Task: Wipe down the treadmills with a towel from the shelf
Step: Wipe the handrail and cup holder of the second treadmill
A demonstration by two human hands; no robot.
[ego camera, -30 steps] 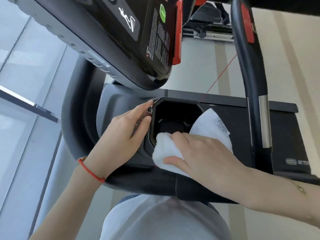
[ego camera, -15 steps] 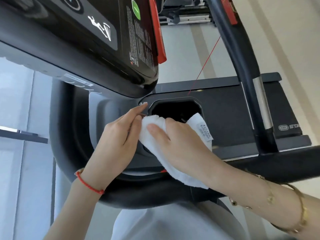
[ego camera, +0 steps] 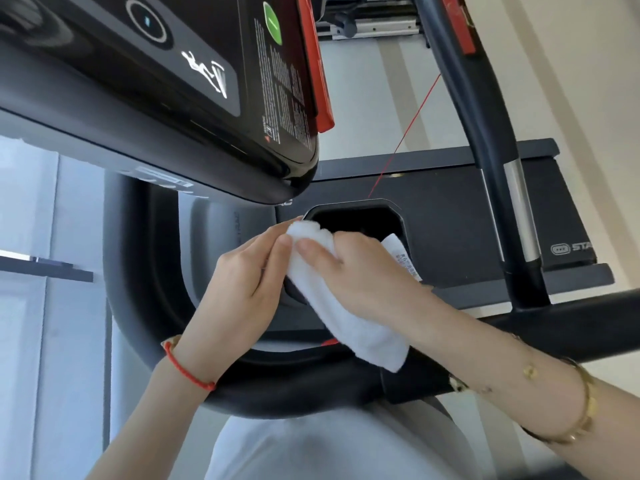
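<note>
At the far left a pale glazed wall [ego camera: 31, 306] with a dark horizontal rail was seen, and a strip of open floor was left between it and the curved dark handrail [ego camera: 131, 306] of the treadmill. Above, the black console [ego camera: 180, 84] was tilted overhead, so that little room was left beneath its lower edge. The left hand [ego camera: 239, 289] was laid on the grey tray beside the cup-holder recess [ego camera: 353, 220], its fingers straight and close together, their tips touching the upper end of the white towel [ego camera: 349, 327] (a red cord was worn on that wrist). The towel was draped over the left rim of the recess and down over the near edge of the tray, its lower end hanging onto the front bar. It was pressed and held by the right hand [ego camera: 360, 275], whose fingers were curled over the wad at the rim; how far the thumb was wrapped beneath could not be told. A printed label was shown at the towel's right edge, its text too small to read. Further right, an upright black handlebar [ego camera: 485, 133] with a metal sensor band was seen, with the dark deck [ego camera: 457, 209] beyond and beige floor at the right. The recess's interior was dark and largely hidden, and the deck logo was cut off.
</note>
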